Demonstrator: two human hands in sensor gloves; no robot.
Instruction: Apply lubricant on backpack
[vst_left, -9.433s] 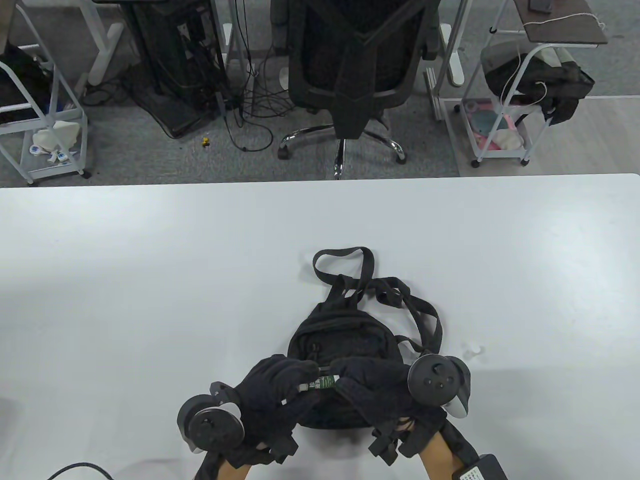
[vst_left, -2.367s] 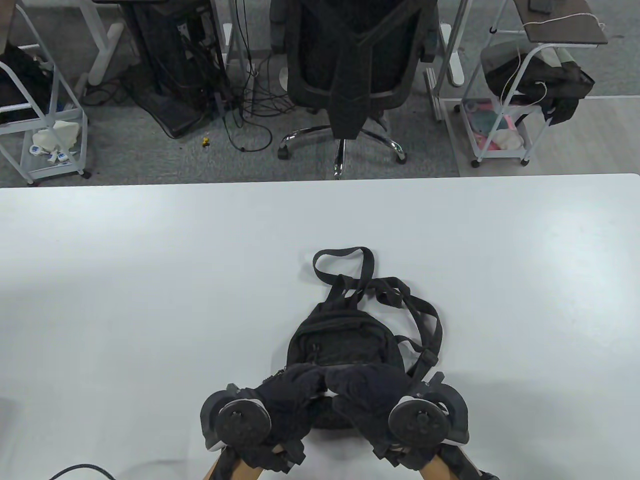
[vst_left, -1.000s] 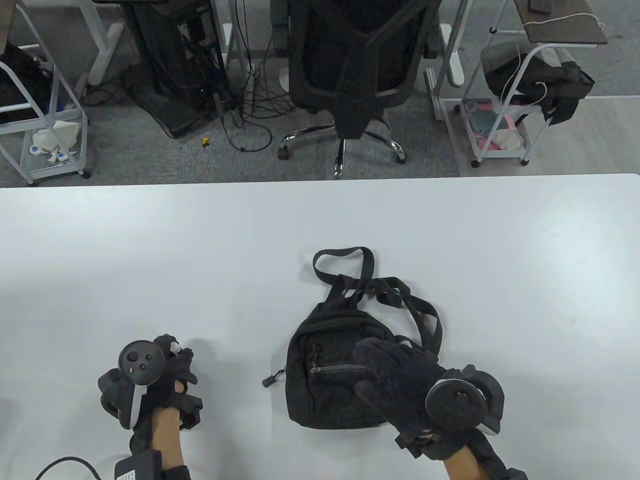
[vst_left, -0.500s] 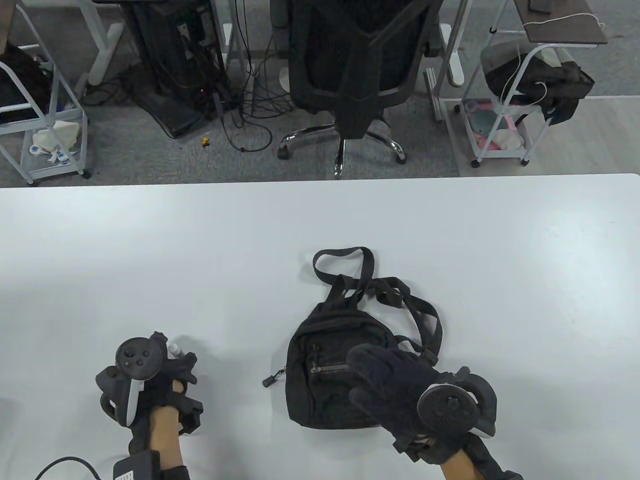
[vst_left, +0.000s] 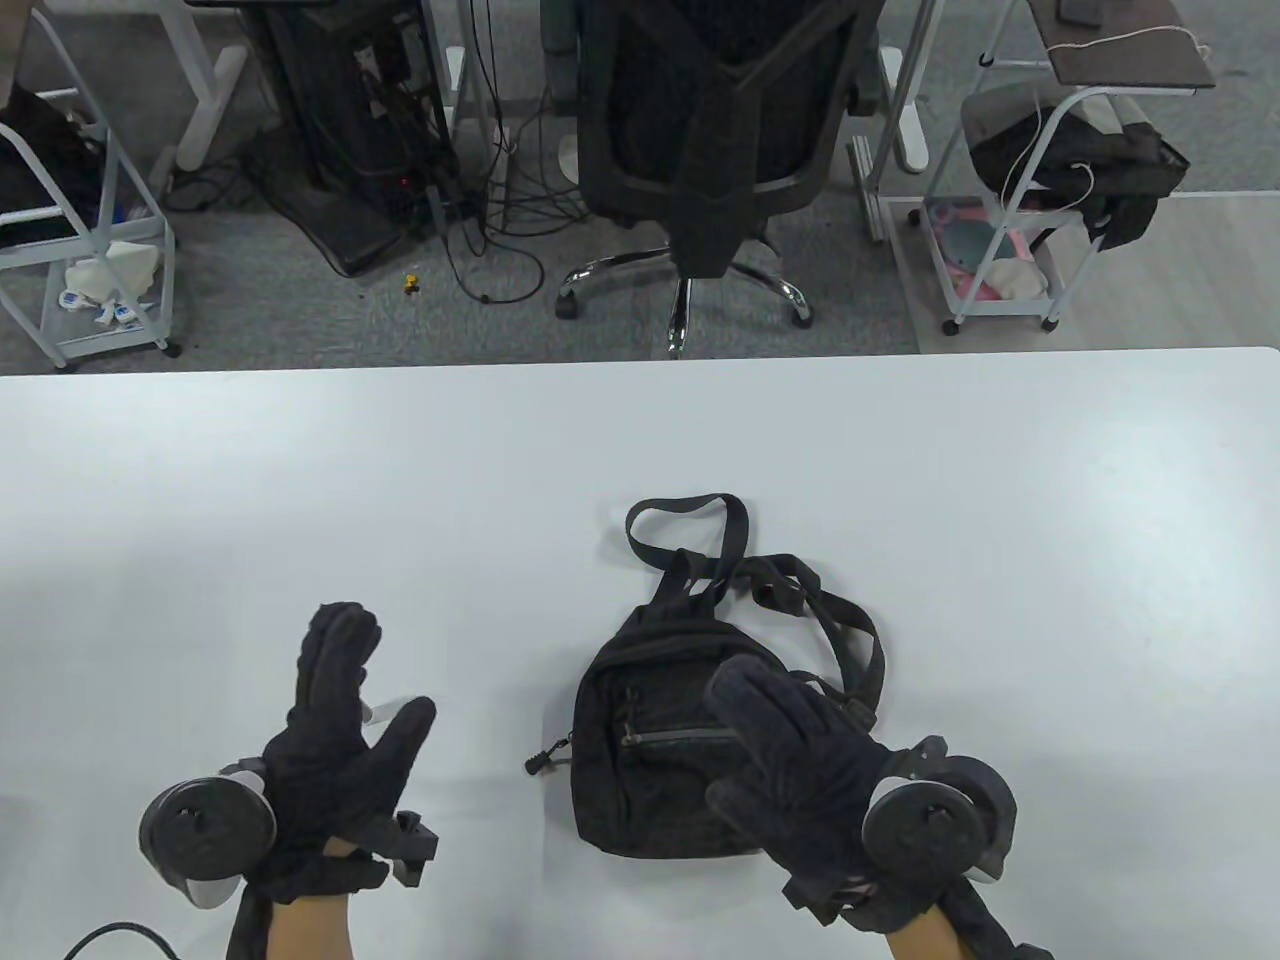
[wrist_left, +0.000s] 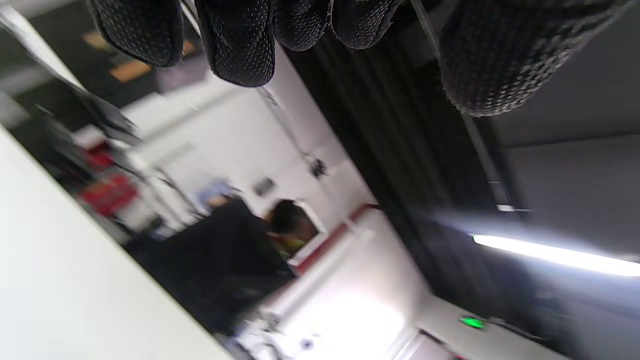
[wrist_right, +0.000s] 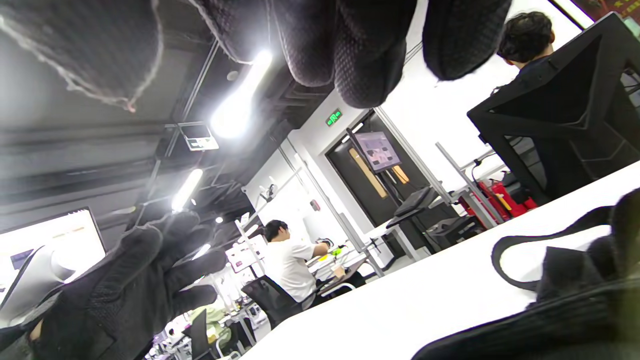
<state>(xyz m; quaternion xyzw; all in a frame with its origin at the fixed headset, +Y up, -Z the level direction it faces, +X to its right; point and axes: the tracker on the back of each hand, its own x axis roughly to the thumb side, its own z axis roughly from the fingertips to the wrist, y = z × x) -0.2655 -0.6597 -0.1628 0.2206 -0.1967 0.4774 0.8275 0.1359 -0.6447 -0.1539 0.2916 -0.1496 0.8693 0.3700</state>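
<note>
A small black backpack (vst_left: 650, 720) lies flat on the white table (vst_left: 640, 440), straps toward the far side, a zipper pull (vst_left: 540, 762) sticking out at its left. My left hand (vst_left: 365, 680) is open to the left of it, fingers stretched out and thumb apart. A small white bit of the lubricant tube (vst_left: 377, 710) shows between thumb and fingers; I cannot tell whether the hand touches it. My right hand (vst_left: 760, 745) is open over the backpack's right side, holding nothing. The right wrist view shows the backpack (wrist_right: 550, 310) low at the right.
A black office chair (vst_left: 720, 140) stands beyond the table's far edge, with wire carts (vst_left: 1010, 250) and cables on the floor to either side. A black cable (vst_left: 110, 935) lies at the table's front left corner. The left wrist view is blurred.
My left hand, curled around the white-tipped tube half a second ago, has spread its fingers wide. My right hand has stayed open over the backpack, shifting only slightly.
</note>
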